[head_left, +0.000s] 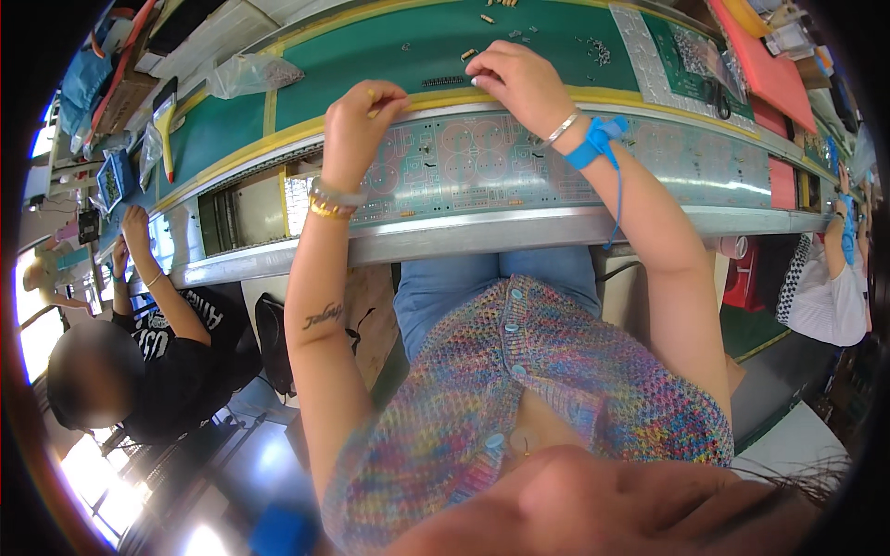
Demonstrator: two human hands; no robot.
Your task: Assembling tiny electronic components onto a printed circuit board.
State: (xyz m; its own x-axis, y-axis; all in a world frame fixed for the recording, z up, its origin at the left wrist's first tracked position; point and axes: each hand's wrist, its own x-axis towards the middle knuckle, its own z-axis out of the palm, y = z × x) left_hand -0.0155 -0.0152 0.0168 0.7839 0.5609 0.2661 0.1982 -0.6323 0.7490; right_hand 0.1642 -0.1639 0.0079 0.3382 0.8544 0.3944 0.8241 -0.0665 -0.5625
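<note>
My left hand [357, 125] is over the left part of a circuit board panel [473, 157]. Its thumb and fingertips are pinched together; whatever they hold is too small to make out. My right hand [524, 83] hovers over the near edge of the green work mat [362, 56], also with thumb and fingertips close together. What may be between them cannot be made out. On the mat between the hands lies a short black row of small parts [443, 82]. A small tan component [468, 56] lies just beyond my right fingertips.
A metal rail [417, 236] runs along the near side of the panel. Loose metal pins [598, 51] lie on the mat. At left are a clear plastic bag [255, 74], a yellow-handled brush [165, 125] and a blue bin [116, 178]. Co-workers sit on both sides.
</note>
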